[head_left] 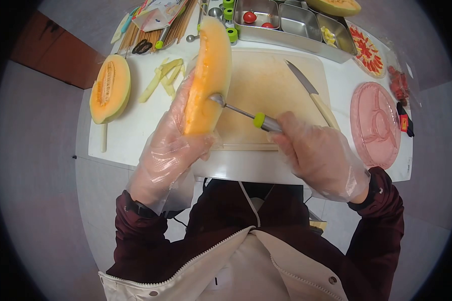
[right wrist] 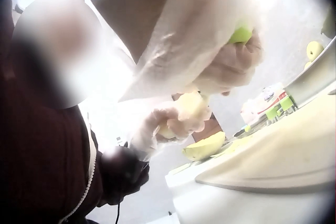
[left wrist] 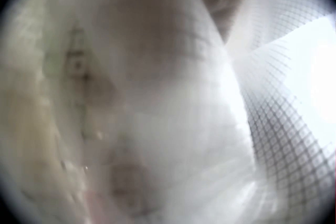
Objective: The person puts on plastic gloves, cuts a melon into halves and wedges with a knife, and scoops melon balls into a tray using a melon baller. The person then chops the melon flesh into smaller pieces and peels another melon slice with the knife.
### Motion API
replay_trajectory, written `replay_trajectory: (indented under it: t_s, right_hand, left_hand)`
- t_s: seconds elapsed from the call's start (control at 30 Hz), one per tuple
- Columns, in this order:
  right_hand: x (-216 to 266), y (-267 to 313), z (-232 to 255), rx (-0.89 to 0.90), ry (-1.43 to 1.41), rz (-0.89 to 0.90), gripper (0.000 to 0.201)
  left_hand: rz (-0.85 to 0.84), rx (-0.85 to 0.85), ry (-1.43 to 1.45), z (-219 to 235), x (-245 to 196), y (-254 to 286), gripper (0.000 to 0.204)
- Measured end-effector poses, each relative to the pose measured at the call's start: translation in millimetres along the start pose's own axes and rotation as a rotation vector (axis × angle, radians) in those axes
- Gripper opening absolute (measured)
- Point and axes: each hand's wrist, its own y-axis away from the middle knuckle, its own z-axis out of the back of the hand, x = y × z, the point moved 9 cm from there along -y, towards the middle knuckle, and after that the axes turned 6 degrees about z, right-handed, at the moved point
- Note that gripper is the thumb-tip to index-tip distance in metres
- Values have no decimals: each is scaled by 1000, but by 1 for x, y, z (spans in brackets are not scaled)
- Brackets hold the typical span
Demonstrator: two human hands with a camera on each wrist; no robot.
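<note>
My left hand (head_left: 166,153), in a clear plastic glove, holds a long wedge of orange melon (head_left: 215,70) upright over the left side of the cutting board (head_left: 268,95). In my gloved right hand (head_left: 320,154) is a melon baller (head_left: 242,111), gripped by its metal and green handle. Its small scoop meets the lower part of the wedge's orange flesh. A knife (head_left: 302,79) with a pale handle lies on the board's right side. Folds of the glove (left wrist: 199,145) blur most of the left wrist view. Both hands show in the right wrist view, the left one (right wrist: 168,124) around the wedge.
A halved melon (head_left: 120,90) and peel strips (head_left: 158,80) lie on the left. Behind the board stands a sectioned metal tray (head_left: 286,37) with tomatoes (head_left: 249,17). A pink divided plate (head_left: 356,120) is at right, below a plate of red and yellow pieces (head_left: 369,52). Skewers lie back left.
</note>
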Motion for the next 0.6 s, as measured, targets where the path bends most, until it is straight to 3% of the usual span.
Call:
replay_trajectory:
  t_s: [0.1, 0.17, 0.4, 0.6]
  right_hand:
    - [-4, 3, -8, -29, -17, 20, 25]
    - [-6, 3, -12, -40, -118, 28, 26]
    - [-7, 1, -32, -25, -356, 23, 27]
    - [-1, 4, -47, -129, -569, 4, 29]
  left_hand:
    - [43, 5, -106, 0, 5, -1, 91]
    - [-23, -21, -138, -1, 2, -3, 90]
    - [25, -35, -136, -2, 5, -3, 92]
    - [-36, -58, -96, -1, 5, -4, 94]
